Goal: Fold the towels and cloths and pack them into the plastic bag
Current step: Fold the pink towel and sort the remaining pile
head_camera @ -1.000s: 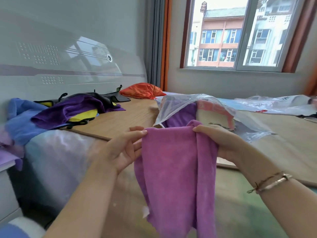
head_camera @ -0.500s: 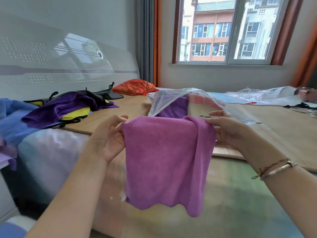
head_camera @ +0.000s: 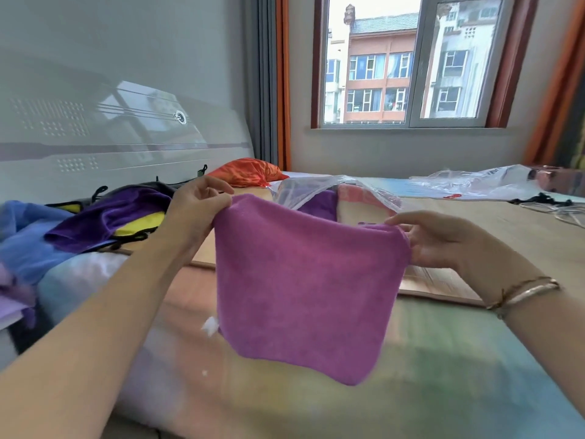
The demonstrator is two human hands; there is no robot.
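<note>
Head view: both hands are holding the cloth up in the air above the bed, left hand pinching its top left corner, right hand pinching the top right. Cloth is hanging limp: soft, light, floppy, so corners look like the best grip. Bag is lying open behind it near the bed's head end, already holding a purple towel and a striped one.

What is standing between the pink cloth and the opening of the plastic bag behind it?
Nothing visible. The pink cloth hangs in the air from the left hand and right hand, directly before the plastic bag, whose mouth gapes toward it.
</note>
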